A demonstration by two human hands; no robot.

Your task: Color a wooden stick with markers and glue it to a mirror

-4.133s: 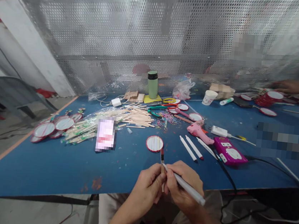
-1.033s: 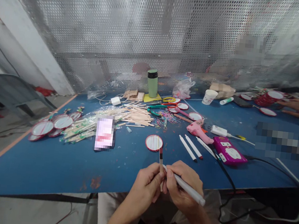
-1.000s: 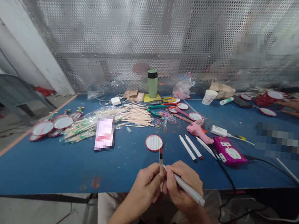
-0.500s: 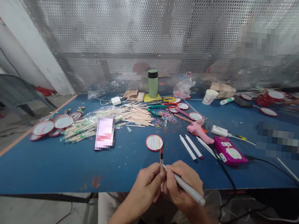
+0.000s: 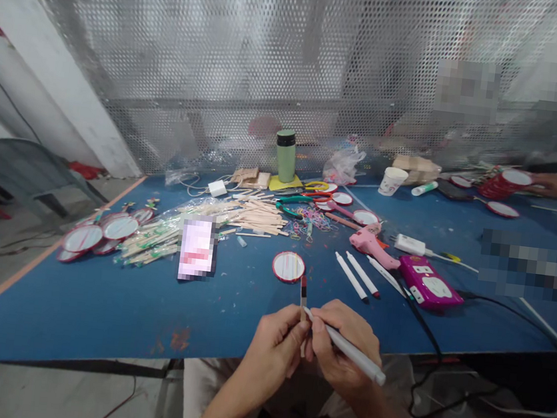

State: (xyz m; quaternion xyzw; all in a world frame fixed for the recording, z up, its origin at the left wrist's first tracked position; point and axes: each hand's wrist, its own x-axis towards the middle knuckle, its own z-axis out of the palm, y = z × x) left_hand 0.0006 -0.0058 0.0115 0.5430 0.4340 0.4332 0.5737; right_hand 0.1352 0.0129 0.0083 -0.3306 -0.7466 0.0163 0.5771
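Observation:
My left hand [image 5: 279, 343] is closed on a flat wooden stick [image 5: 304, 294], coloured red and black at its upper end. In my right hand [image 5: 346, 347] is a white marker pen [image 5: 359, 362], its tip meeting the stick near my left fingertips. Both hands are close together at the table's near edge. Just beyond them lies a round white disc with a red rim [image 5: 289, 266], with thin coloured lines across it. Right of the disc lie white markers [image 5: 351, 277], a pink glue gun [image 5: 375, 245] and a magenta power strip [image 5: 430, 282].
Wooden sticks [image 5: 260, 216] and plastic-wrapped sticks [image 5: 151, 241] lie at left, beside red-rimmed discs [image 5: 82, 238]. Behind stand a green tumbler [image 5: 285, 157] and a paper cup [image 5: 392, 182]. Another person's hand [image 5: 547, 184] touches stacked red-rimmed discs [image 5: 505, 185] at far right. Cables run along the right.
My hands hold nearly the same pose, the marker still against the stick. At far right, the other person's hand has shifted up to the stacked discs. The view has shifted slightly.

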